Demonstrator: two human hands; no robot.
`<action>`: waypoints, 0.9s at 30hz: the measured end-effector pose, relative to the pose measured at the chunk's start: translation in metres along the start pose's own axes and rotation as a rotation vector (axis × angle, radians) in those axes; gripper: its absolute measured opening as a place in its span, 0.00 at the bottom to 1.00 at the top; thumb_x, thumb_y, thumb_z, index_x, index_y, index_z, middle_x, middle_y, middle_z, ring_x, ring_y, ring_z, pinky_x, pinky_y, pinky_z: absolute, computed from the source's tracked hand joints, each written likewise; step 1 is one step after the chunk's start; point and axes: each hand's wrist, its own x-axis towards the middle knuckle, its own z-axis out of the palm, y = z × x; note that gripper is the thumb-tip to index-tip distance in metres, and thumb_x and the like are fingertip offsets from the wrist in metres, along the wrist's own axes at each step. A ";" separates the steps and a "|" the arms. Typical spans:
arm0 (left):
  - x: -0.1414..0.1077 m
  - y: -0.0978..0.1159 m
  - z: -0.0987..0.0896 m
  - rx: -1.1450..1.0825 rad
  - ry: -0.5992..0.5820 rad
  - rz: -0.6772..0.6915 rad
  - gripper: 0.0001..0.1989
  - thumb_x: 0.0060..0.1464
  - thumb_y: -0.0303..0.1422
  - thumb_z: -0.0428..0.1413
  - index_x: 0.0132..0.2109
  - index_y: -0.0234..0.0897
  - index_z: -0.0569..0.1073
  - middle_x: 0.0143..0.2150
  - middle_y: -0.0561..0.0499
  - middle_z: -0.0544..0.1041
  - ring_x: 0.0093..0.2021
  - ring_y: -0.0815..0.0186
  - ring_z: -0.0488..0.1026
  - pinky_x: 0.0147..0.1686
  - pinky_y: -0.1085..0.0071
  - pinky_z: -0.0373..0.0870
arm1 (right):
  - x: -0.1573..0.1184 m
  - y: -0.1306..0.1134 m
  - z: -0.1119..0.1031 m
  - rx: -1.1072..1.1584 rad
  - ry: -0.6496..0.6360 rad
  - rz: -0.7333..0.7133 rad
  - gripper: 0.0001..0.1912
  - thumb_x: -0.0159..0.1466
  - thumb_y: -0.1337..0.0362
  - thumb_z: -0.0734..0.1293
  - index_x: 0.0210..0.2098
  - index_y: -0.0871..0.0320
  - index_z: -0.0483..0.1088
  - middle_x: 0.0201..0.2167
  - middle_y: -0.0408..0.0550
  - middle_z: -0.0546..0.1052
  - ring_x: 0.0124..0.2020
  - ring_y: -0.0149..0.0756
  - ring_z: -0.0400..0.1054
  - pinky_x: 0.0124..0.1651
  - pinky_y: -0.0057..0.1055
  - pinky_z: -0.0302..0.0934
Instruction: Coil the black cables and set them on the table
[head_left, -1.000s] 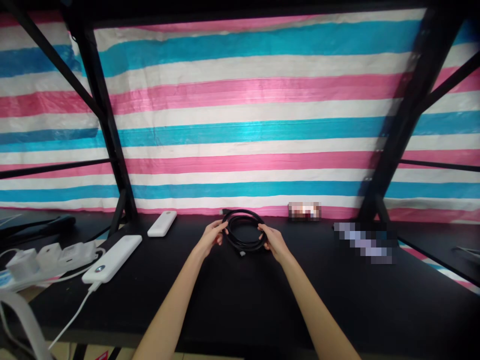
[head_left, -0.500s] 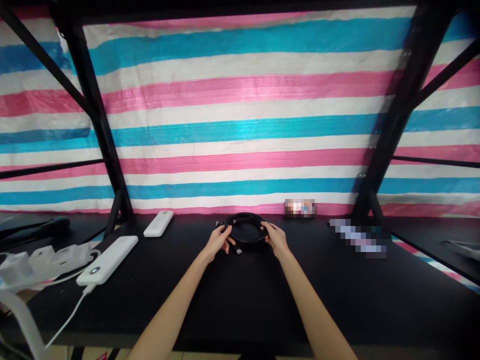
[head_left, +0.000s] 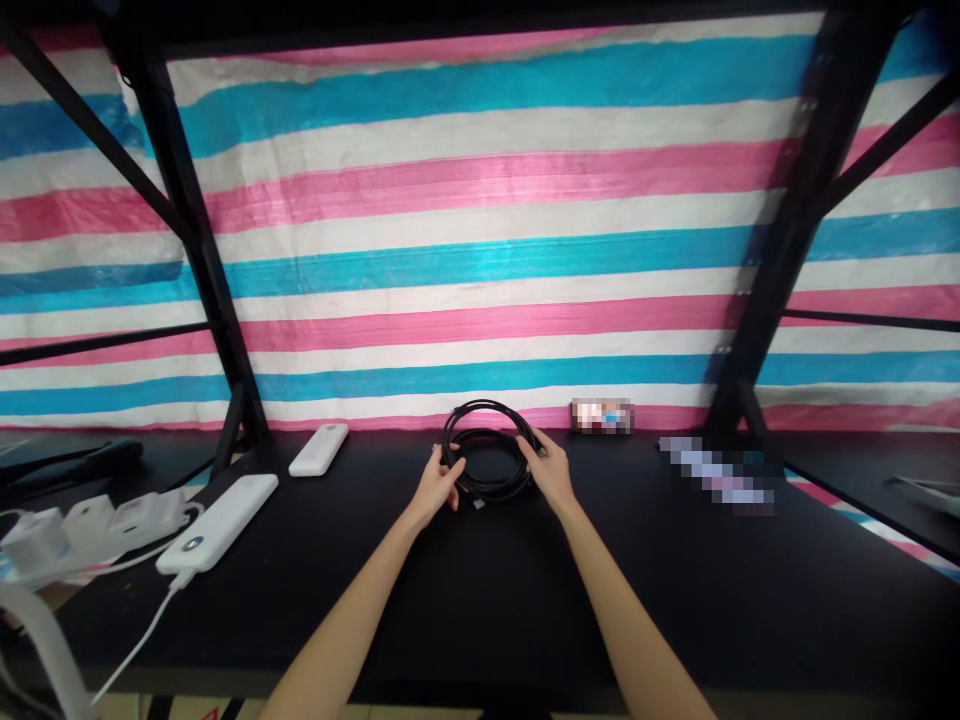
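Striped sheeting (head_left: 480, 260) in pink, white and blue spans the whole back. Black counter (head_left: 487, 610) in front of it, fills most of the lower view. Black metal frame (head_left: 199, 250): sloping posts left and right, braces running off both sides. Row of white plug adapters (head_left: 88, 525) at far left. Large white power bank (head_left: 221, 525) just right of them, lying flat, angled, white lead (head_left: 135, 660) in its near end. Long blurred-out item (head_left: 716, 475) lies on the right side, near the right post.

Black cable (head_left: 495, 491), coiled in several loops, sits mid-counter toward the back, between both hands. Some loops stand up at the far side and overlap the sheeting; can't tell if the bottom touches the counter. Left hand (head_left: 436, 485): grip pinching the coil's left side, thumb over the near face. Right hand (head_left: 549, 468): grip pinching the right side, thumb toward the inside of the ring.

Small white power bank (head_left: 319, 450) flat at back left. Blurred-out block (head_left: 602, 415) at the back edge, right of the coil. Grey connector (head_left: 478, 505) pokes out below the coil, near the left hand.
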 end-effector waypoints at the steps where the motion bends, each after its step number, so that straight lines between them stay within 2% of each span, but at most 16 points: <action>1: 0.000 -0.001 0.001 0.008 0.008 -0.009 0.31 0.46 0.51 0.54 0.50 0.35 0.57 0.13 0.61 0.66 0.08 0.72 0.62 0.09 0.81 0.55 | 0.000 0.000 0.001 0.001 -0.003 -0.017 0.27 0.55 0.52 0.64 0.49 0.64 0.69 0.18 0.42 0.71 0.18 0.32 0.63 0.23 0.27 0.59; 3: 0.000 -0.004 0.002 0.022 0.029 -0.040 0.31 0.46 0.51 0.53 0.49 0.35 0.57 0.12 0.62 0.64 0.08 0.71 0.62 0.09 0.80 0.56 | 0.002 0.003 0.003 -0.013 -0.010 -0.047 0.26 0.56 0.53 0.63 0.48 0.63 0.70 0.26 0.47 0.76 0.24 0.35 0.67 0.30 0.29 0.63; 5: 0.001 -0.006 0.003 0.032 0.046 -0.076 0.31 0.47 0.51 0.53 0.50 0.34 0.55 0.13 0.60 0.67 0.09 0.71 0.62 0.09 0.79 0.58 | 0.004 0.010 0.004 -0.048 -0.012 -0.058 0.23 0.56 0.54 0.63 0.46 0.62 0.71 0.35 0.50 0.77 0.32 0.37 0.70 0.37 0.32 0.64; 8: 0.002 -0.006 0.003 0.015 0.053 -0.141 0.31 0.49 0.50 0.52 0.52 0.33 0.54 0.17 0.55 0.72 0.09 0.72 0.63 0.10 0.79 0.59 | 0.008 0.025 0.006 -0.089 0.022 -0.007 0.22 0.53 0.57 0.65 0.44 0.62 0.72 0.40 0.53 0.77 0.40 0.41 0.70 0.45 0.36 0.62; 10: 0.003 -0.005 0.003 -0.015 0.037 -0.180 0.31 0.51 0.49 0.51 0.52 0.32 0.53 0.19 0.53 0.74 0.10 0.73 0.63 0.11 0.78 0.61 | 0.010 0.032 0.006 -0.087 0.048 0.059 0.23 0.50 0.58 0.67 0.44 0.62 0.71 0.40 0.54 0.76 0.38 0.42 0.71 0.43 0.37 0.64; 12: 0.003 -0.004 0.002 -0.032 0.002 -0.186 0.30 0.52 0.49 0.50 0.53 0.32 0.54 0.22 0.51 0.75 0.10 0.73 0.64 0.12 0.78 0.61 | 0.011 0.035 0.005 -0.077 0.047 0.102 0.24 0.49 0.60 0.67 0.45 0.61 0.71 0.40 0.53 0.76 0.32 0.40 0.71 0.38 0.38 0.66; 14: 0.003 -0.004 0.001 -0.026 -0.034 -0.166 0.30 0.52 0.49 0.50 0.54 0.33 0.54 0.22 0.51 0.75 0.10 0.73 0.63 0.12 0.78 0.60 | 0.011 0.034 0.004 -0.081 0.044 0.060 0.22 0.50 0.62 0.66 0.45 0.60 0.71 0.40 0.52 0.75 0.29 0.37 0.69 0.36 0.37 0.67; 16: 0.003 -0.005 0.000 -0.010 -0.058 -0.136 0.32 0.51 0.49 0.51 0.56 0.34 0.53 0.20 0.54 0.74 0.09 0.74 0.61 0.10 0.80 0.57 | 0.011 0.032 0.005 -0.089 0.051 -0.051 0.19 0.51 0.63 0.64 0.43 0.59 0.72 0.40 0.52 0.74 0.32 0.37 0.69 0.38 0.37 0.66; 19: 0.003 -0.007 -0.001 0.003 -0.064 -0.115 0.32 0.52 0.47 0.51 0.57 0.33 0.52 0.16 0.58 0.70 0.07 0.75 0.58 0.09 0.80 0.54 | 0.011 0.033 0.008 -0.073 0.042 -0.171 0.19 0.53 0.61 0.64 0.44 0.59 0.71 0.46 0.55 0.68 0.37 0.38 0.68 0.41 0.37 0.67; 24: 0.003 -0.006 -0.001 -0.078 -0.049 -0.200 0.31 0.55 0.44 0.50 0.59 0.31 0.49 0.22 0.52 0.75 0.10 0.74 0.61 0.12 0.78 0.60 | 0.013 0.041 0.013 -0.052 0.060 -0.058 0.32 0.50 0.55 0.68 0.53 0.59 0.64 0.54 0.58 0.55 0.30 0.31 0.69 0.44 0.39 0.67; 27: 0.002 -0.004 0.000 -0.147 -0.046 -0.217 0.35 0.53 0.39 0.54 0.61 0.30 0.45 0.26 0.51 0.76 0.11 0.75 0.61 0.13 0.77 0.61 | 0.013 0.043 0.014 -0.055 0.031 -0.056 0.34 0.50 0.55 0.68 0.54 0.59 0.62 0.54 0.58 0.54 0.38 0.37 0.70 0.49 0.39 0.64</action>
